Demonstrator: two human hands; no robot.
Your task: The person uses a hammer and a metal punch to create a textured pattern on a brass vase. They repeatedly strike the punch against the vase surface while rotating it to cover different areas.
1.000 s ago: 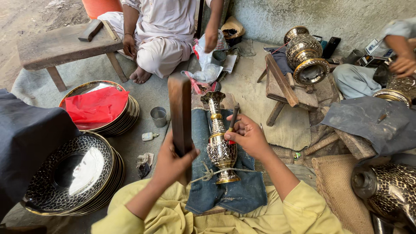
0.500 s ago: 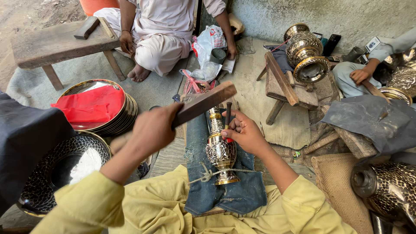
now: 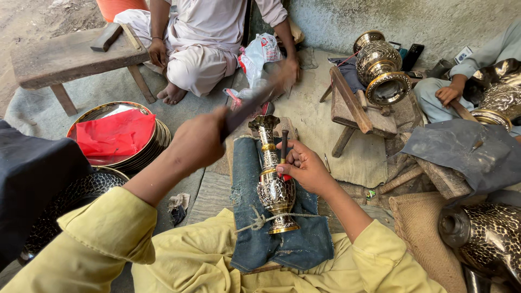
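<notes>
Head view, looking down at the lap. Left hand (image 3: 198,142) raised over the work, fingers wrapped tight round a dark wooden bat (image 3: 251,103) that slants up to the right and is blurred. Right hand (image 3: 305,167) lower, fingers pinched round a thin dark punch (image 3: 284,147) w/ a red bit at its lower end; the punch stands nearly upright, tip against the neck of the vase. Vase (image 3: 274,184) is brass w/ fine dark engraving, lying lengthwise on a folded blue denim cloth (image 3: 282,247) over the person's lap, flared mouth pointing away, foot nearest the body. A bit of rope (image 3: 260,221) runs across just above the foot, knotted at the left side. Both sleeves yellow.

Left of the lap: stack of round metal trays (image 3: 154,144) w/ a red cloth (image 3: 113,134) on top, and nearer, part of a dark patterned tray (image 3: 81,190) under a dark cloth. Far left a low wooden table (image 3: 65,54) w/ a block on it. Straight ahead another person in white (image 3: 209,32) sits cross-legged on the floor, plastic bag (image 3: 259,51) just beside. Right of centre a small wooden stool (image 3: 358,111) carries a big engraved brass pot (image 3: 382,70) on its side. Far right a third person's hand (image 3: 449,93) rests near more brassware; a large engraved pot (image 3: 488,239) lies at the bottom right corner.
</notes>
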